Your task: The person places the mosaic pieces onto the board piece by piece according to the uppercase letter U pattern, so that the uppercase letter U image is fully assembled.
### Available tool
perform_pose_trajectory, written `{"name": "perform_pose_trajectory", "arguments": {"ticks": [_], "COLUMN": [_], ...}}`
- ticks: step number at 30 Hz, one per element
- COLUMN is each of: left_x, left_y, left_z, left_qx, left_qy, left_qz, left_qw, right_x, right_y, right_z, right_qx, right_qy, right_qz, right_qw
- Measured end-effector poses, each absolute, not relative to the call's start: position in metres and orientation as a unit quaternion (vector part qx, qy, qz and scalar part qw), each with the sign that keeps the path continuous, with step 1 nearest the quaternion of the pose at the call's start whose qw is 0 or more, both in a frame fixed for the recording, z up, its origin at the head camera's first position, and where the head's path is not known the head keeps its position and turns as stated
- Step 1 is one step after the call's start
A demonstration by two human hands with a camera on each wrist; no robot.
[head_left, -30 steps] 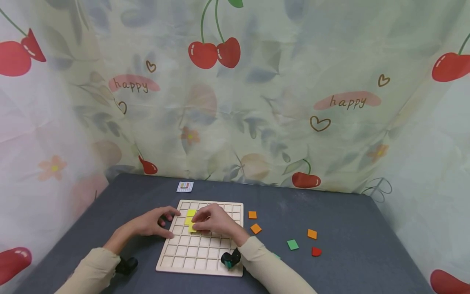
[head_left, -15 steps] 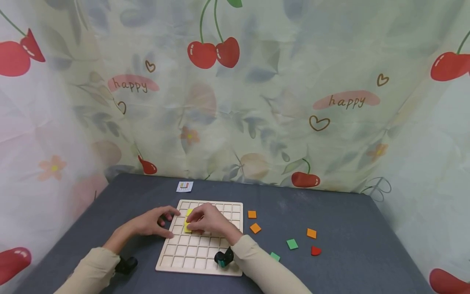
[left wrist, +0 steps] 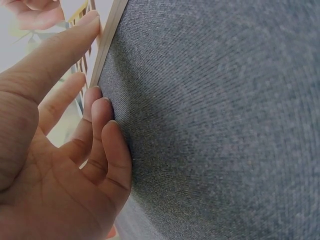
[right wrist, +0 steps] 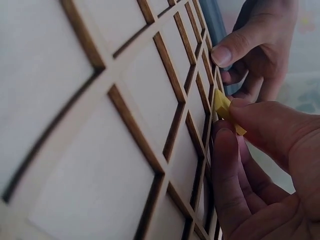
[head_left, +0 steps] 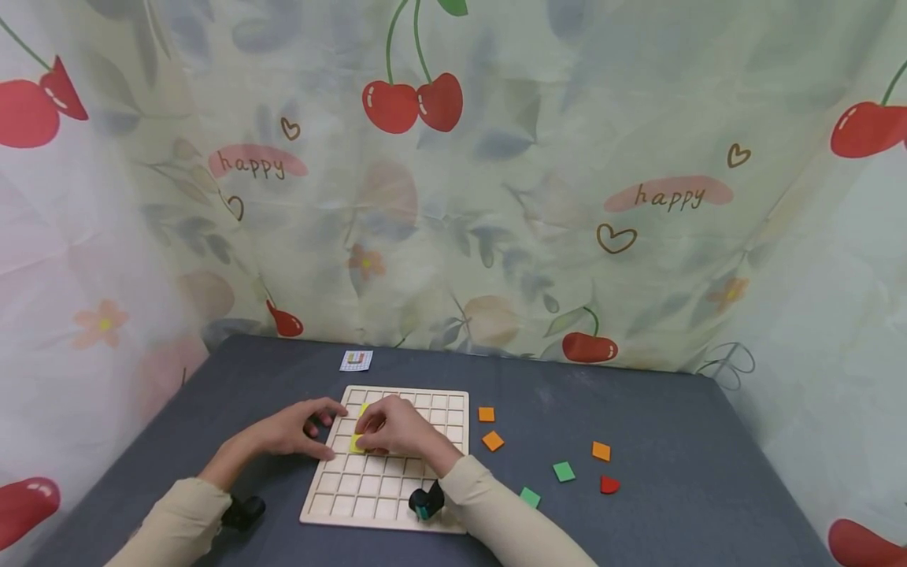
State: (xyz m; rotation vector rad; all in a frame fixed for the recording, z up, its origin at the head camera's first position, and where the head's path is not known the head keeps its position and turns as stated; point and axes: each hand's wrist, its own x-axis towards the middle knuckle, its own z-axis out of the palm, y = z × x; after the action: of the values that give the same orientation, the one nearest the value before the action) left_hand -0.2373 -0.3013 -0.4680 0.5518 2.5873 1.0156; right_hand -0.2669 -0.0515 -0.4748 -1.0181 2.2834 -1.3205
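A pale wooden grid board (head_left: pixel 347 506) lies on the dark cloth-covered table. My left hand (head_left: pixel 292 429) rests at its left edge; in the left wrist view, the thumb (left wrist: pixel 75 42) touches the rim while the other fingers lie loosely curved beside it. Over the left columns, my right hand (head_left: pixel 400 429) pinches a yellow square tile (right wrist: pixel 222 104) between thumb and fingertips. That tile is tilted against the grid in the right wrist view. Another yellow tile (head_left: pixel 364 409) shows on the board just beyond; my right fingers hide the cells around it.
Right of the board lie orange square tiles (head_left: pixel 493 440), green square tiles (head_left: pixel 564 472) and a red rounded piece (head_left: pixel 609 484). A small printed card (head_left: pixel 357 361) lies behind the board. A patterned curtain (head_left: pixel 496 236) hangs around the table.
My right hand has shifted left and slightly nearer with the yellow tile, across the board's left columns. A green tile near the right sleeve has come into fuller view. My left hand stays put.
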Motion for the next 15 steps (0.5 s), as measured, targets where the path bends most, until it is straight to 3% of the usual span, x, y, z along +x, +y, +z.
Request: {"name": "perform_pose_trajectory", "arguments": {"ticks": [9, 15], "left_x": [-0.278, -0.288], "left_y": [-0.336, -0.342], "left_z": [-0.533, -0.545], "left_qx": [0.194, 0.177], "left_qy": [0.895, 0.897], "left_qz": [0.37, 0.373], "left_qw": [0.156, 0.162], "right_x": [-0.265, -0.265], "right_y": [-0.054, -0.055], "right_z": [-0.472, -0.471], "right_qx": [-0.348, -0.346], "right_qy": [0.808, 0.809], "right_qz": [-0.449, -0.449], "right_qw": [0.156, 0.16]}}
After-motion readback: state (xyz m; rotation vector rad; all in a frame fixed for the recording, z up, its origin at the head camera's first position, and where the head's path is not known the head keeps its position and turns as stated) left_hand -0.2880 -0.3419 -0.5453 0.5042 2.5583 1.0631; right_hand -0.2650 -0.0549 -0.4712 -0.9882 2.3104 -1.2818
